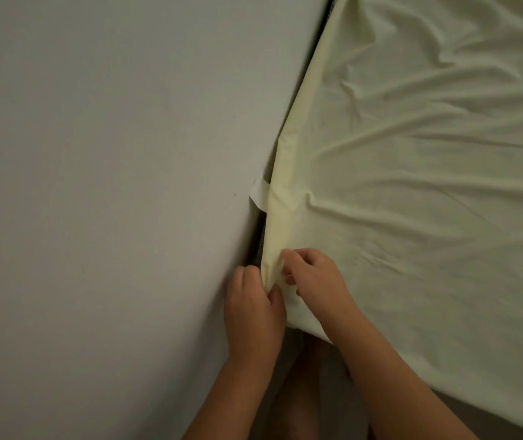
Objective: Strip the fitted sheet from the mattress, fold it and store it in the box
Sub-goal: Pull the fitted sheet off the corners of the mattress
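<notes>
With left hand point(253, 301) and right hand point(312, 276) pinching the fitted sheet point(412, 192) corner, peel up and off evenly.

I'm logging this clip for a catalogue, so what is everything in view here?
fitted sheet: one, pale yellow-green, wrinkled, spread over the right half
wall: one, grey-white, left half
paper strip: one, white, on the wall's edge beside the sheet
gap: one, dark, narrow, between wall and sheet edge
grey surface: one, bottom right below the sheet; too dim to identify
legs: bare, blurred, bottom centre between the forearms
left hand: one, pinches the sheet's edge next to the wall
right hand: one, grips the same edge just to the right of the left hand
</notes>
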